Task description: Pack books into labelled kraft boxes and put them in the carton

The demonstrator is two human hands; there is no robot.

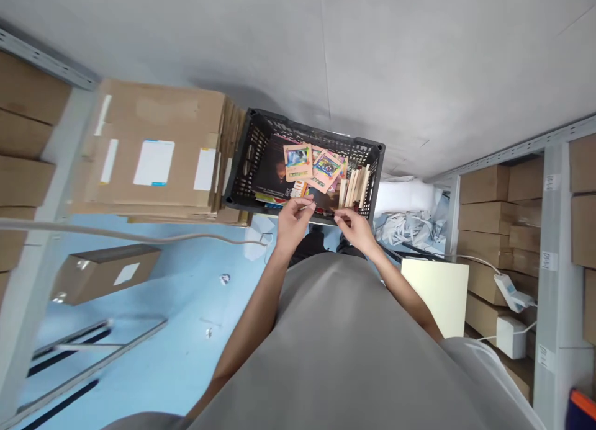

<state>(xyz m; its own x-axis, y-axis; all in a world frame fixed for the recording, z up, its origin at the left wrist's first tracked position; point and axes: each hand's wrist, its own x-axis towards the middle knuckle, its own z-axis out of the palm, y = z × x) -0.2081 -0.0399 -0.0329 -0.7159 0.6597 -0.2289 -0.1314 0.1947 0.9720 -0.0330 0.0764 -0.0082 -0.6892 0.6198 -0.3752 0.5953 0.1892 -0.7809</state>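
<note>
A black plastic crate (237, 191) with perforated walls is in front of me. In it lie several pink-bordered picture cards (298, 163), fanned over a dark-covered book or magazine (269, 169). A row of thin, pale-edged items (354, 187) stands on edge at the crate's right end. My left hand (293, 222) is at the crate's near rim, thumb and fingertips pinched together by a tiny dark spot. My right hand (356, 227) is also at the near side, its fingertips pinched, just below the pale row. What either hand holds is too small to tell.
Flattened cardboard boxes (186, 116) are stacked left of the crate. A cable (139, 236) runs across at the left, above a carton (105, 272). White plastic wrapping (405, 228) lies to the right, near a cream panel (435, 293) and shelves of cartons (484, 219).
</note>
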